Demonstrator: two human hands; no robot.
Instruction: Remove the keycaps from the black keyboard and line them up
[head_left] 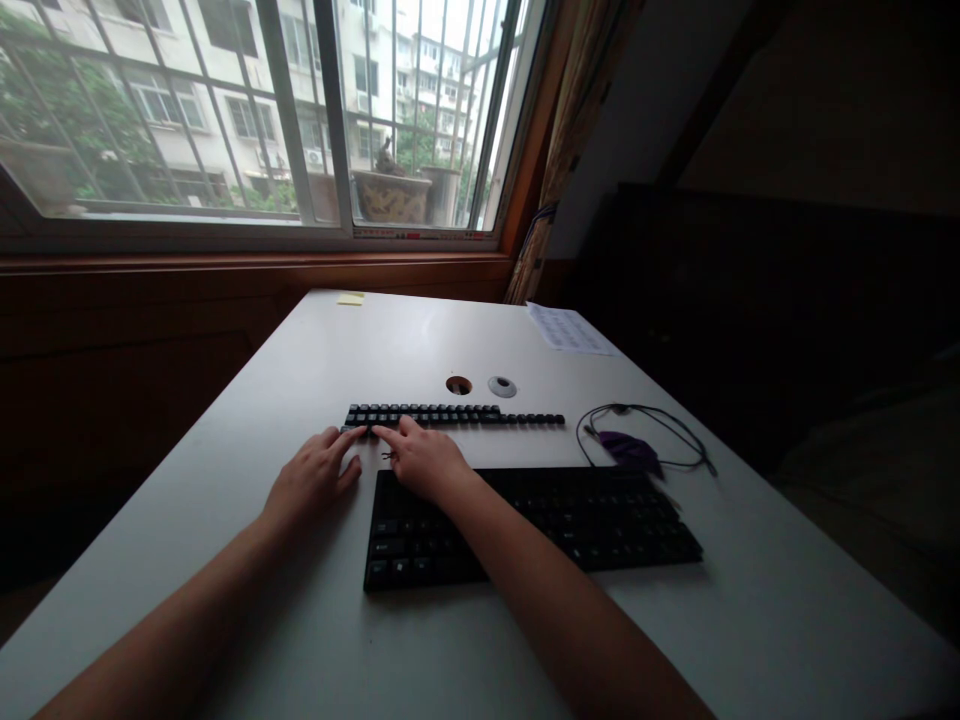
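Observation:
My left hand [311,470] rests on the white desk, index finger stretched out to the left end of rows of loose black keycaps [450,415]. Its thumb stands apart from the index finger. From the other side my right hand [420,455] points its index finger at the same end, and the two fingertips nearly meet at a small dark keycap [373,431]. Neither hand visibly grips anything. Below my right hand and forearm lies a black keyboard [570,520], partly covered by them. A small dark thing [388,455], too small to name, shows beside my right hand.
Right of the keycaps lie a coiled black cable [675,465] and a purple cloth-like thing [630,450]. Behind are a cable hole [459,385], a round grey cover [502,386], printed paper [570,330] and yellow sticky notes [350,298]. A barred window rises beyond the desk.

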